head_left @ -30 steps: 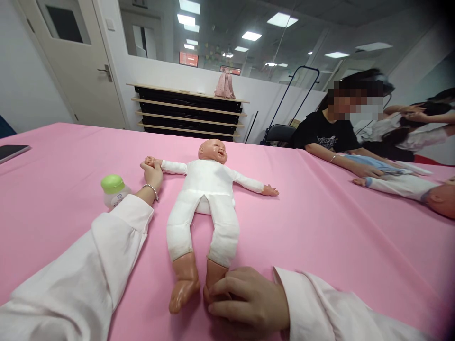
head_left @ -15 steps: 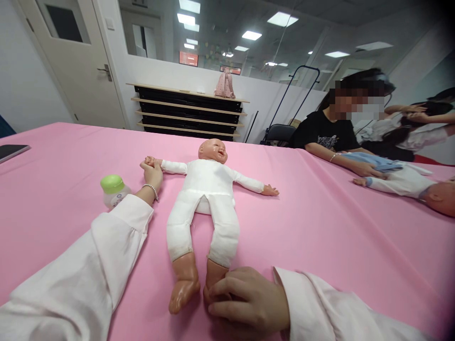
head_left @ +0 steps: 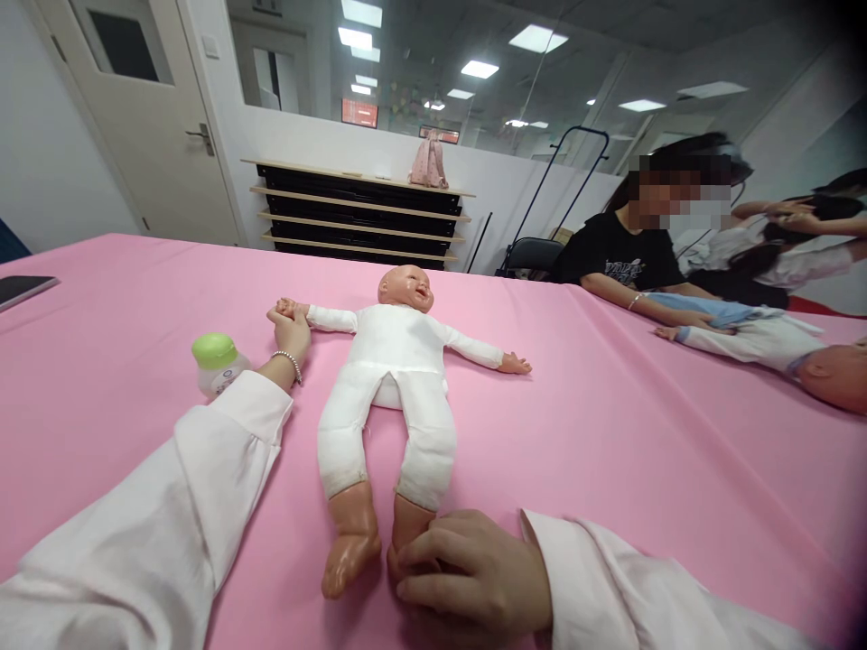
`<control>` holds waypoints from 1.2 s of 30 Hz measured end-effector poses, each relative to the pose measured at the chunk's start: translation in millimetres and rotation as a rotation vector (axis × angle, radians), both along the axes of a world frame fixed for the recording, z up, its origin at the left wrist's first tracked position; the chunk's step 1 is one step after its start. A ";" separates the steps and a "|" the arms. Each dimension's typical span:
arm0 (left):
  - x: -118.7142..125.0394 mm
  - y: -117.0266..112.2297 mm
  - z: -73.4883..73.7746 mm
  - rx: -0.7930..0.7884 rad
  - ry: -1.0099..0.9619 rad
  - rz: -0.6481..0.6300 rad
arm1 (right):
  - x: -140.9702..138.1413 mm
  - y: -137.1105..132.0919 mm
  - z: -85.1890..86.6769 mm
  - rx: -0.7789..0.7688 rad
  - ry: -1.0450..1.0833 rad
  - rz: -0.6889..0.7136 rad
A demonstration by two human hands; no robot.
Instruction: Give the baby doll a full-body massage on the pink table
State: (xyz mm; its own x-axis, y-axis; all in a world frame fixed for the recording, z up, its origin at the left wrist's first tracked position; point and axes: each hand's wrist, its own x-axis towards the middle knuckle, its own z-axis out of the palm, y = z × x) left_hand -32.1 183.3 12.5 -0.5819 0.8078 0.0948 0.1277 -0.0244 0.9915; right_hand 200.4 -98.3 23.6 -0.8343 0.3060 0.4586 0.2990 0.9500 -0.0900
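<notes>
A baby doll [head_left: 399, 343] with a white cloth body lies on its back on the pink-covered table [head_left: 596, 433], its head away from me and arms spread. My left hand [head_left: 293, 332] is closed around the doll's hand on the left side. Near the front edge, my right hand [head_left: 474, 573] has its fingers curled over the doll's foot on the right, hiding most of that foot. The other foot [head_left: 352, 542] lies free beside it. Just left of my left wrist stands a bottle [head_left: 215, 363] with a green cap, partly covered by my sleeve.
A phone-like flat device [head_left: 25, 289] rests at the table's left edge. On the right, a person in black [head_left: 623, 253] handles another doll [head_left: 765, 348] with white and blue clothing. Behind the table are a shelf rack [head_left: 358, 208] and a folded chair [head_left: 532, 255].
Both my hands and the doll between them stay in place. On the right, the other person's doll has shifted slightly to the left.
</notes>
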 end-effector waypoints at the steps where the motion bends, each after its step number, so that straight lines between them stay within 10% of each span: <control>1: 0.0 0.3 -0.8 0.006 -0.007 0.001 | -0.4 -0.3 -0.9 0.001 0.016 0.002; 7: -0.2 1.0 -1.9 0.010 0.015 0.024 | -7.8 -20.7 10.3 0.056 0.183 -0.129; 12: 0.6 5.4 25.4 -0.016 -0.006 -0.022 | -11.4 -32.5 69.6 -0.083 0.390 -0.450; 18: 34.9 -7.2 77.8 0.263 0.451 -0.359 | -17.1 13.5 136.0 -0.135 0.427 -0.528; 22: 64.0 -25.2 83.1 0.447 0.838 -0.538 | -37.1 44.1 120.8 -0.210 0.420 -0.492; 29: 79.8 -37.5 57.3 0.536 1.269 -0.738 | -68.9 63.7 40.8 -0.119 0.278 -0.351; 36: 72.6 -36.0 50.4 0.506 1.129 -0.623 | -61.4 57.7 48.4 0.004 0.454 -0.348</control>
